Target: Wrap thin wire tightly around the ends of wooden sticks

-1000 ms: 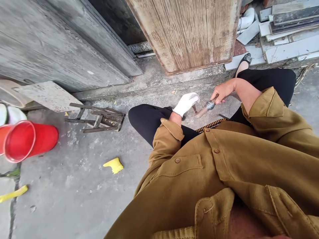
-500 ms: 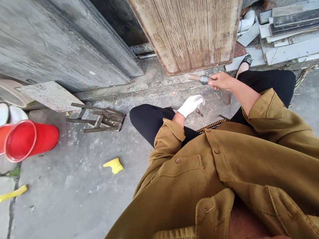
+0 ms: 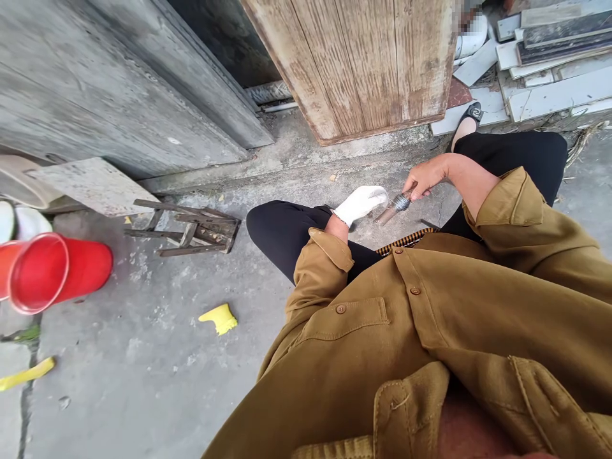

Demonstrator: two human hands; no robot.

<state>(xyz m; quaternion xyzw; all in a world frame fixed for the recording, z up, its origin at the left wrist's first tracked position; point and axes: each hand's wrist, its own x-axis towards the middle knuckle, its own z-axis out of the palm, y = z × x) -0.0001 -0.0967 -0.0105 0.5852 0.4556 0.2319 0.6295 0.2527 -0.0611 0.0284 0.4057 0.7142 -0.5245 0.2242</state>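
Note:
A brown stick (image 3: pixel 385 217) with silvery wire (image 3: pixel 400 202) wound around it is gripped by my bare right hand (image 3: pixel 425 178). It tilts so that its free end points down toward my lap. Just to its left is my left hand (image 3: pixel 361 204), in a white glove, with the fingers curled closed. Whether a strand of wire runs into those fingers is too fine to make out. Both hands are low between my knees, over the concrete ground.
A wooden door panel (image 3: pixel 368 64) stands ahead of me. White boards (image 3: pixel 557 95) lie stacked at the upper right. On the left are a small wooden stool (image 3: pixel 191 229) on its side, a red bucket (image 3: pixel 86 268) and a yellow piece (image 3: pixel 220 317) on the ground.
My right hand has come down and slightly left, bringing the wire-wound stick close to my left hand. The stick has turned from nearly level to slanting downward. My left hand has shifted only slightly.

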